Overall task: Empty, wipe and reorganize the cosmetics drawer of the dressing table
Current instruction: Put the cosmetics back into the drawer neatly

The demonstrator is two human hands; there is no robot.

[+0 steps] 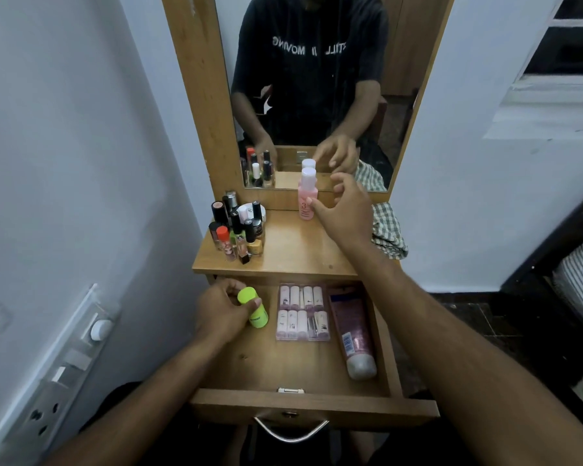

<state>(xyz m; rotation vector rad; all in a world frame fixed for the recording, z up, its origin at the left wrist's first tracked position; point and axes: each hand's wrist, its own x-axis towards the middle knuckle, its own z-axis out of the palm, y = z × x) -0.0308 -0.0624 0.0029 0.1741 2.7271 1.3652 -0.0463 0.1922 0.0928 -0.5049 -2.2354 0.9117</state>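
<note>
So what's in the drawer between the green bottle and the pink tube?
In the head view, a clear case of small white tubes lies between the green bottle and pink tube.

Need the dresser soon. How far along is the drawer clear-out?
Partly emptied: small bottles and a pink bottle stand on top. Left hand grips a yellow-green tube in the drawer. Lipstick set, pink tube, wiping with checked cloth, reorganizing remain.

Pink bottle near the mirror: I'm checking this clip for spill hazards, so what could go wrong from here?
The pink bottle stands upright and tall by the right hand, whose fingers are beside it; a nudge could topple it. The left hand grips the green container in the drawer; setting it among the crowded small bottles could knock some over.
</note>
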